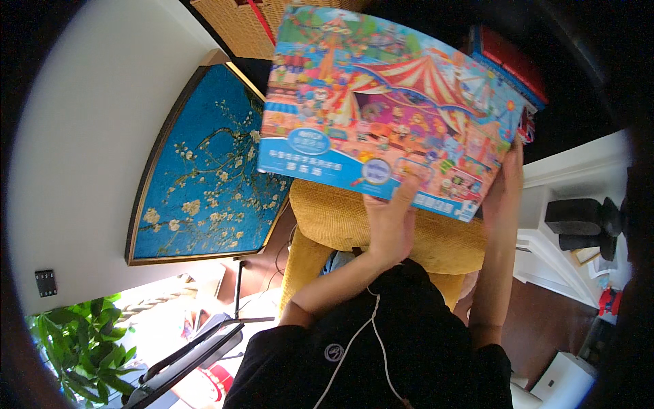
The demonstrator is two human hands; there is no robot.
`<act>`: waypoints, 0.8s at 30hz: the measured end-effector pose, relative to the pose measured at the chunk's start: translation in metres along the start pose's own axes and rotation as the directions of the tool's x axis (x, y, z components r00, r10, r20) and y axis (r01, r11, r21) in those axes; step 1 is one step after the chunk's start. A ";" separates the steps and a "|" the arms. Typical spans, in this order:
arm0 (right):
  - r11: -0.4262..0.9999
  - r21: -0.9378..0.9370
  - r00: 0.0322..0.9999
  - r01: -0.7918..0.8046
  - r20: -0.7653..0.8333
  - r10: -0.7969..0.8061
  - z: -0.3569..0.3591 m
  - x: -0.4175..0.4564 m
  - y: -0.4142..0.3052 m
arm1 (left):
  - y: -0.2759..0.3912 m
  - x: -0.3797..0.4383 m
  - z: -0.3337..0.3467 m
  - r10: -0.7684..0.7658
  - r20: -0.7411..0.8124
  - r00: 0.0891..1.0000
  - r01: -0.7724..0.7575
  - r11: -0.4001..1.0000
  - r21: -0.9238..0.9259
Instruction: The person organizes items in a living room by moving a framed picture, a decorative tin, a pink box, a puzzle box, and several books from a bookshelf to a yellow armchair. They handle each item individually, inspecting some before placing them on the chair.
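Note:
A large flat cardboard box (388, 112), apparently a jigsaw puzzle box, is held up in front of me at a tilt. Its lid shows a fairground with a red-and-white striped circus tent, above a blue band that bears writing. My left hand (391, 225) grips the lower edge, thumb on the printed face and fingers behind. At the right edge, my right hand (503, 184) holds the box by its side; it is somewhat blurred, and its fingers are partly hidden.
Below the box is a mustard-yellow upholstered seat (332, 214). A wicker basket (235, 25) and a stack of red and blue boxes or books (513, 66) lie beyond it. Left are a framed blossom painting (204, 179) and a leafy plant (87, 347). A white cord (375, 317) hangs over my black shirt.

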State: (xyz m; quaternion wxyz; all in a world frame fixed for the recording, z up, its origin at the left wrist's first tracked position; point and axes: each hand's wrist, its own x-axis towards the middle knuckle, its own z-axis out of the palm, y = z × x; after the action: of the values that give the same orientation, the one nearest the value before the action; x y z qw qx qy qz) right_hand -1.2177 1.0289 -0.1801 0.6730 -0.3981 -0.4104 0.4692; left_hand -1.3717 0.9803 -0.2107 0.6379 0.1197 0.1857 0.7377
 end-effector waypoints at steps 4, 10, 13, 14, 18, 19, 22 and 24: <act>0.982 0.142 0.992 -0.121 -0.016 0.124 -0.018 0.020 -0.010 | -0.017 -0.010 0.001 -0.074 0.032 0.997 0.074 0.997 0.004; 0.969 0.176 0.973 -0.172 -0.121 0.195 -0.016 0.028 -0.019 | -0.029 -0.015 -0.001 -0.121 0.060 0.991 0.120 0.992 0.027; 0.971 0.177 0.970 -0.164 -0.151 0.191 -0.019 0.028 -0.026 | -0.031 -0.018 -0.007 -0.110 0.109 0.988 0.105 0.993 0.046; 0.971 0.173 0.969 -0.165 -0.157 0.192 -0.021 0.028 -0.027 | -0.031 -0.018 -0.008 -0.122 0.117 0.986 0.115 0.991 0.069; 0.960 0.221 0.967 -0.169 -0.152 0.205 -0.021 0.026 -0.032 | -0.022 -0.016 -0.012 -0.132 0.183 0.974 0.105 0.983 0.150; 0.959 0.227 0.968 -0.172 -0.144 0.207 -0.022 0.025 -0.033 | -0.019 -0.015 -0.012 -0.129 0.209 0.969 0.095 0.982 0.165; 0.953 0.246 0.967 -0.179 -0.135 0.216 -0.024 0.022 -0.036 | -0.006 -0.022 -0.037 -0.173 0.220 0.960 0.095 0.940 0.327; 0.950 0.255 0.961 -0.179 -0.161 0.225 -0.027 0.021 -0.036 | 0.000 -0.021 -0.063 -0.036 0.092 0.995 0.011 0.963 0.268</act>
State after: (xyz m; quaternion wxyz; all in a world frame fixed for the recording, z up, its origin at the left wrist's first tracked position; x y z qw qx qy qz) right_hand -1.1777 1.0359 -0.1527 0.6999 -0.3970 -0.2426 0.5419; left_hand -1.3945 0.9514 -0.2665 0.6329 0.2376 0.2538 0.6918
